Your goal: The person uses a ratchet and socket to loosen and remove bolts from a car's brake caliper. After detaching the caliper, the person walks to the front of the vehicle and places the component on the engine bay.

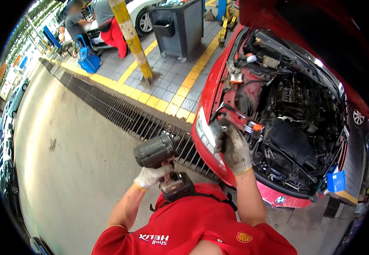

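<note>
My left hand, in a whitish work glove, is wrapped round the handle of a dark cordless impact wrench. The wrench is held up in front of my waist, its nose toward the red car and its battery close to my body. My right hand, in a soiled glove, is closed at the car's front corner, beside the headlight. A small dark rounded piece shows at its fingers; its kind is unclear. Beyond it lies the open engine bay.
The red car's raised hood overhangs the right side. A blue box sits at the car's front edge. A floor grate runs past my left. Farther off stand a striped post, a grey tool cart and co-workers.
</note>
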A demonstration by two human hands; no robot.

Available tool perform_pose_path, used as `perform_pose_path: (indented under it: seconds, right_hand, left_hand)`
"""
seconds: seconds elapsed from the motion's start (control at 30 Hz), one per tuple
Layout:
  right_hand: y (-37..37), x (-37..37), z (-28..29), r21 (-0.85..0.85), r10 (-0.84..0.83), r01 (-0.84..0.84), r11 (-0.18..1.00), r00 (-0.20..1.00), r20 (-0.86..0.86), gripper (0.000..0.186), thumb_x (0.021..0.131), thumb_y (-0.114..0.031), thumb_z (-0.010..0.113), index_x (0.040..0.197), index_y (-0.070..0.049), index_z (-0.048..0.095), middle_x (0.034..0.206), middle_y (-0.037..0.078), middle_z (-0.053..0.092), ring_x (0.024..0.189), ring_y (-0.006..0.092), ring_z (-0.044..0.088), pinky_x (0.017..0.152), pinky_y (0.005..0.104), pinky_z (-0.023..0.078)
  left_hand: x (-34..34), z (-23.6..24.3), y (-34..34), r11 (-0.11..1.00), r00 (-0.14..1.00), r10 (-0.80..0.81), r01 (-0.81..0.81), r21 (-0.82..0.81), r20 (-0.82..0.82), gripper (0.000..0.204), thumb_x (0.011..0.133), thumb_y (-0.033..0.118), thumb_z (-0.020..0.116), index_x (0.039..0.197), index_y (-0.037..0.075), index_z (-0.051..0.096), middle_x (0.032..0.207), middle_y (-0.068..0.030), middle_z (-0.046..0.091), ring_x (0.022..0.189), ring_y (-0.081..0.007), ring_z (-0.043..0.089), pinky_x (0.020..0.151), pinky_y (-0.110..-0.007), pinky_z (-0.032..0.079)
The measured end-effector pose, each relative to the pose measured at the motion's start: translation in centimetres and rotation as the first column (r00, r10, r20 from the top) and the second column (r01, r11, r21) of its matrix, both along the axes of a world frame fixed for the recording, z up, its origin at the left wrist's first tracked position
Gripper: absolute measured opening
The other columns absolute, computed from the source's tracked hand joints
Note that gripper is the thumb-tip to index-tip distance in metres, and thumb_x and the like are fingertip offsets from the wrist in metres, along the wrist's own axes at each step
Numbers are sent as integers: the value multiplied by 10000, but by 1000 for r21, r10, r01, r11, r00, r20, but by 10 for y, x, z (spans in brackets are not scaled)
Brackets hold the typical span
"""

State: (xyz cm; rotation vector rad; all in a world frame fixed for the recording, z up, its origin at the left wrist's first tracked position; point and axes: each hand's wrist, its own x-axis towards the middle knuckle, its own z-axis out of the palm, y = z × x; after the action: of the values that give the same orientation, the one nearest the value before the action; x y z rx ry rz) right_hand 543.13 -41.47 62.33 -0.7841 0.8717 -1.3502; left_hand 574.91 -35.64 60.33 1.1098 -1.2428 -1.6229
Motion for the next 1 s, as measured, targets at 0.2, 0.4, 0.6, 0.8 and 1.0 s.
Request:
perform_pose_path:
  seconds: [0.2,0.4,0.6,0.8,1.0]
  right_hand:
    - [-45,159,-1,153,203,-300,941,868,453,464,1054,-322,616,1417,-35,574,1044,120,693,783,241,697,661,406,590]
    - [-92,285,-17,183,338,-464,866,816,468,204,1047,-134,588,1244,-86,607,1021,112,707,797,221,703,695,380,596]
    - [-151,391,-31,294,588,-610,736,791,169,238,996,-32,545,1216,-3,631,1025,105,699,883,241,699,851,397,589]
    - [-263,504,-39,226,812,-781,583,549,-197,274,1031,-62,495,1238,13,659,1111,101,691,1009,174,671,934,340,563]
    - [-414,585,-17,-65,634,-783,619,547,-547,339,1054,-147,483,1327,-38,652,1255,145,707,1114,247,666,1031,358,499]
  left_hand:
    - [131,10,-27,977,968,209,-199,77,-143,503,854,24,753,1342,66,634,1207,-54,699,1050,-169,638,918,-359,556]
    - [237,6,-41,904,904,421,-410,121,-80,479,897,150,712,1339,-12,622,881,-58,674,740,-157,644,680,-311,533]
    - [306,-5,-87,745,748,664,-662,78,7,416,953,181,715,1334,32,636,872,-39,668,753,-145,643,684,-312,538]
    - [361,10,-202,633,629,768,-774,2,120,448,926,151,779,1352,80,658,1173,-30,695,1029,-133,639,906,-337,549]
    - [406,27,-348,550,543,833,-834,-44,110,425,931,219,811,1302,56,683,1195,-51,715,1061,-134,645,935,-327,550]
